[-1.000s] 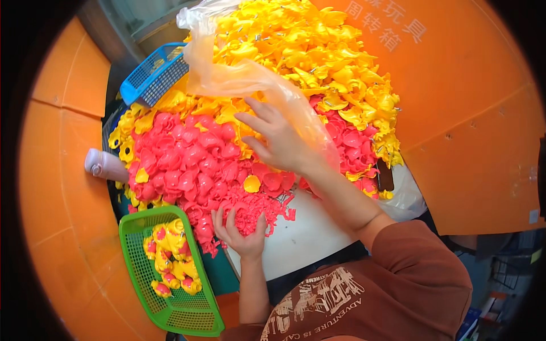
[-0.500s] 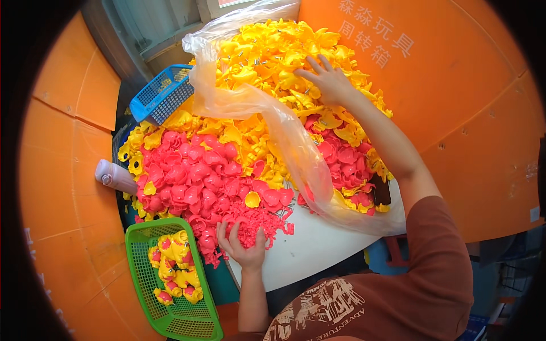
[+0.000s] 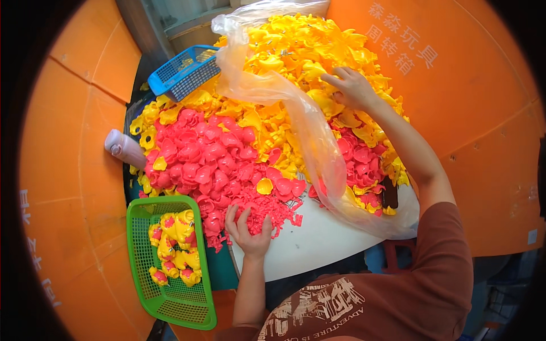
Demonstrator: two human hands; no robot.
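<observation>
My right hand [image 3: 354,90] reaches over the heap of yellow plastic toy shells [image 3: 307,40]. Its fingers are apart and slightly bent at the right side of the heap, with no piece visibly lifted in them. At the front edge of the small pink plastic pieces [image 3: 256,213], my left hand [image 3: 250,237] rests with fingers curved and spread, holding nothing that shows. Behind those pieces lies a pile of larger, rounded pink shells [image 3: 199,156]. A clear plastic bag [image 3: 310,142] drapes across the yellow heap and down to the white tabletop [image 3: 290,250].
A green basket [image 3: 136,267] at left holds several yellow-and-pink assembled toys [image 3: 176,241]. Farther back, a blue basket [image 3: 187,74] leans on the heap. A pale purple bottle [image 3: 126,149] stands by the left edge. Orange panels [image 3: 472,131] enclose both sides. A dark flat object [image 3: 390,193] lies at right.
My right hand has drawn slightly nearer over the yellow shells, its fingers more bent. The left hand stays by the small pink pieces. The whole view has shifted somewhat.
</observation>
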